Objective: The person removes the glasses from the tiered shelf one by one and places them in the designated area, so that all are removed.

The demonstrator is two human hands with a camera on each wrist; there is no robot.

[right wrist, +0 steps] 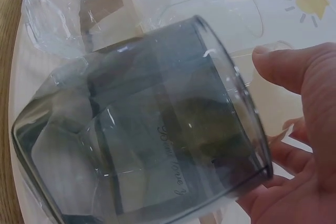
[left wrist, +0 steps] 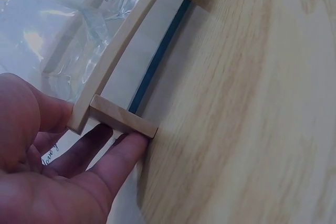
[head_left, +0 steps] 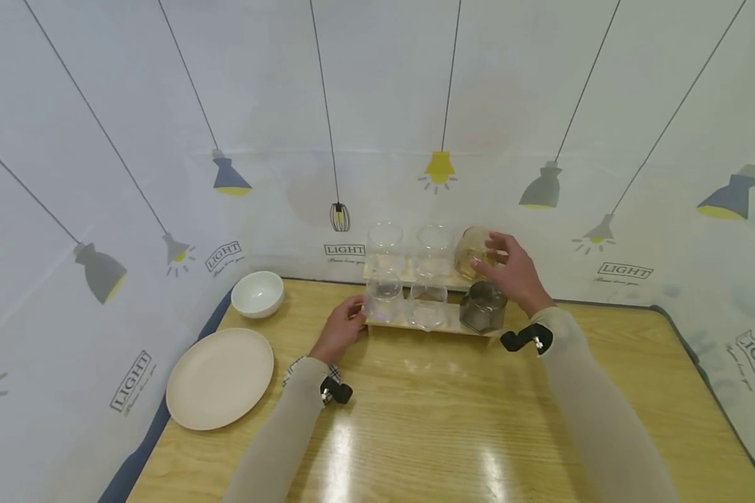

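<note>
A two-step wooden rack (head_left: 451, 319) stands against the back wall and bears several drinking glasses. My left hand (head_left: 342, 325) grips its left end; in the left wrist view the thumb lies by the upper board (left wrist: 79, 115) and the fingers press the end piece (left wrist: 123, 117) from below. On the upper step at the right is an amber glass (head_left: 468, 256), and my right hand (head_left: 513, 271) holds it with thumb and fingers around its side. Directly in front, a smoky grey glass (right wrist: 131, 135) sits on the lower step, partly covering the amber one in the right wrist view.
Clear glasses fill the left and middle of both steps, such as a front one (head_left: 428, 307) and a back one (head_left: 385, 244). To the left on the wooden table (head_left: 415, 433) are a white bowl (head_left: 257, 295) and a beige plate (head_left: 220, 381). Lamp-printed sheeting (head_left: 390, 105) encloses the table.
</note>
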